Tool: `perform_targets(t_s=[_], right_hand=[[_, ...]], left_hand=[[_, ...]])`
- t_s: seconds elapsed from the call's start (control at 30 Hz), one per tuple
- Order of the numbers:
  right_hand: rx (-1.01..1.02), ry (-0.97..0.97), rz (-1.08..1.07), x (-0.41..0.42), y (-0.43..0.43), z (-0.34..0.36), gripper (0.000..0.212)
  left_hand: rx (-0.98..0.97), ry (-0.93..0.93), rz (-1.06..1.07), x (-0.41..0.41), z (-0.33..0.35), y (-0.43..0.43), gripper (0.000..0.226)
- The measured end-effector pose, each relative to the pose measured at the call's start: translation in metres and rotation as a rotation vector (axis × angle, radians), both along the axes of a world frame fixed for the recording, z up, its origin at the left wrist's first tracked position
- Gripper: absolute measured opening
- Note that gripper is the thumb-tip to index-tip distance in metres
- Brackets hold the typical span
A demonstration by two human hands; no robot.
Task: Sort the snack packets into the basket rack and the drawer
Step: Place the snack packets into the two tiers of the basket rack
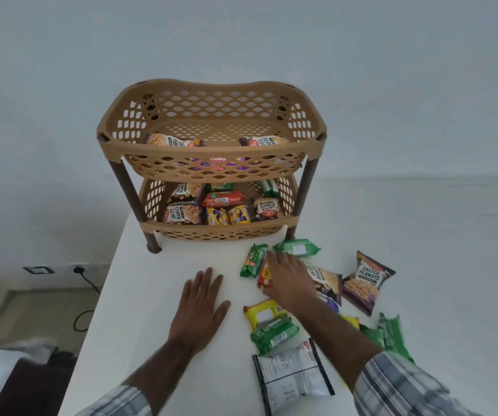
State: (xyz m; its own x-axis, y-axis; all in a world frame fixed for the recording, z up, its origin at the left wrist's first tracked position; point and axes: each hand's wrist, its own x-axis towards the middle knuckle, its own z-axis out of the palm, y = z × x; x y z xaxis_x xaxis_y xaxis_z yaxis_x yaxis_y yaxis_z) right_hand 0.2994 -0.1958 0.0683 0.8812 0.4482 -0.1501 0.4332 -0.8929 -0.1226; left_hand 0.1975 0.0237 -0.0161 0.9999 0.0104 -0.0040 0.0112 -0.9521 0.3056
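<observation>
Face-down white foil sachet [294,376] lower centre; beyond, right hand [291,280] over small red-orange plastic packet [264,273], grip unclear; left hand [199,307] flat, spread; likely light, slippery, crushable: pinch crimped end.

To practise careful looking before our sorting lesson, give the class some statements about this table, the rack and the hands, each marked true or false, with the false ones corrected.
1. The left hand lies flat on the table, holding nothing. True.
2. The rack's lower basket is empty. False: it holds several packets.
3. The right hand reaches over a red packet. True.
4. No packets remain on the table. False: many lie there, including a peanuts packet.
5. The rack has three baskets. False: it has two.
</observation>
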Motion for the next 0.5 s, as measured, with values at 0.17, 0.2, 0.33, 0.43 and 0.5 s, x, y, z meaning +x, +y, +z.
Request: perform_targets(t_s=[0.17,0.2,0.33,0.43,0.5], right_hand=[[-0.098,0.075,0.092,0.009,0.011,0.004,0.092],[-0.096,0.084,0.09,0.009,0.012,0.003,0.092],[-0.031,0.121,0.034,0.008,0.012,0.001,0.087],[0.047,0.142,-0.009,0.011,0.013,-0.001,0.077],[0.117,0.163,-0.046,0.01,0.014,0.003,0.075]], left_hand=[[0.016,0.006,-0.002,-0.001,0.003,0.0,0.068],[0.007,0.007,-0.001,-0.002,0.003,-0.001,0.068],[-0.038,0.004,0.017,0.001,0.005,0.001,0.067],[-0.243,-0.106,0.072,0.01,0.023,-0.008,0.055],[-0.351,-0.176,0.074,0.019,0.042,-0.021,0.037]])
